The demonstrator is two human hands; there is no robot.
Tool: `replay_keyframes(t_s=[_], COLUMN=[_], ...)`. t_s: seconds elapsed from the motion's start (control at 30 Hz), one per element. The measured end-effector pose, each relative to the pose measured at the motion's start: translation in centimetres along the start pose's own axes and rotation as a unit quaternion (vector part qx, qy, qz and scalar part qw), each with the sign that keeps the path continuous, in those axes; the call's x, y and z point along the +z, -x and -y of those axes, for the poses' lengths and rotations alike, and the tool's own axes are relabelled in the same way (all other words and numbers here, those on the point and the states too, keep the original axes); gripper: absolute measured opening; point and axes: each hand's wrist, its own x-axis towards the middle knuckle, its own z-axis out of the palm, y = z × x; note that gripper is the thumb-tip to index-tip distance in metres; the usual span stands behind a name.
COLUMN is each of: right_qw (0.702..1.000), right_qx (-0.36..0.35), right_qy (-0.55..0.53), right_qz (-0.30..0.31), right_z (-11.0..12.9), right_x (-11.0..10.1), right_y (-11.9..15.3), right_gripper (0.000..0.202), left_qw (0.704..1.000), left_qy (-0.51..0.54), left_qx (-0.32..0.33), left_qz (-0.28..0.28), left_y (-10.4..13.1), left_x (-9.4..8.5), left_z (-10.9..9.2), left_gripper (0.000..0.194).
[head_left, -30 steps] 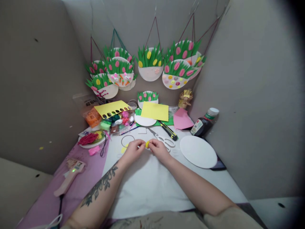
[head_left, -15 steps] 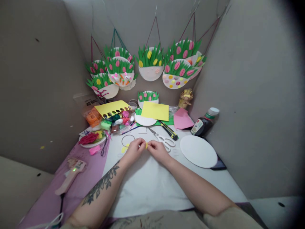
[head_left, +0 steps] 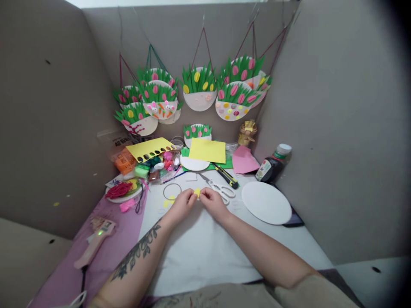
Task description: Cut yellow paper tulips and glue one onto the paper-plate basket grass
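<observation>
Between my fingertips is a small yellow paper piece (head_left: 197, 193), held up over the white work surface. My left hand (head_left: 184, 204) pinches its left side and my right hand (head_left: 213, 202) pinches its right side. More yellow paper pieces (head_left: 168, 202) lie just left of my left hand, beside a thin ring (head_left: 172, 191). White-handled scissors (head_left: 221, 190) rest open just beyond my right hand. A yellow-and-black utility knife (head_left: 227, 176) lies behind them.
A white oval plate (head_left: 267, 203) and a dark bottle (head_left: 272, 164) stand on the right. At the left is a glue gun (head_left: 96, 244) with a lit green light. Yellow sheets (head_left: 208, 150) and pink paper (head_left: 244, 160) lie at the back, below hanging plate baskets (head_left: 199, 100).
The yellow piece has turned between my fingers, from edge-on to showing more of its face. Both hands stay in nearly the same place, and my view has tilted slightly.
</observation>
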Motion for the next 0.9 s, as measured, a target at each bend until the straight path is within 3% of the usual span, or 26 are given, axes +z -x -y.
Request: replay_keyframes(t_s=[0.07,0.23,0.37,0.6,0.9], right_qw=[1.0,0.998,0.999,0.998,0.999], right_qx=[0.01,0.002,-0.019,-0.048,-0.035], right_qy=[-0.012,0.033,0.04,0.038,0.038], right_qz=[-0.006,-0.047,-0.031,-0.012,-0.003], right_z=[0.0,0.6,1.1,1.3,1.0], right_x=[-0.1,-0.5,-0.6,-0.5,-0.5], right_y=[-0.1,-0.1,0.2,0.4,0.3], right_gripper=[0.016,0.015,0.015,0.015,0.015], left_qw=[1.0,0.99,0.992,0.991,0.996], left_qy=[0.001,0.011,0.004,0.018,0.06], left_qx=[0.021,0.072,0.093,0.081,0.018], left_qz=[-0.012,-0.119,-0.084,-0.102,-0.06], left_y=[0.1,0.7,0.8,0.5,0.4], left_x=[0.1,-0.4,-0.7,-0.5,-0.3], left_z=[0.0,-0.9,-1.3,-0.6,-0.8], left_gripper=[0.017,0.016,0.015,0.013,0.017])
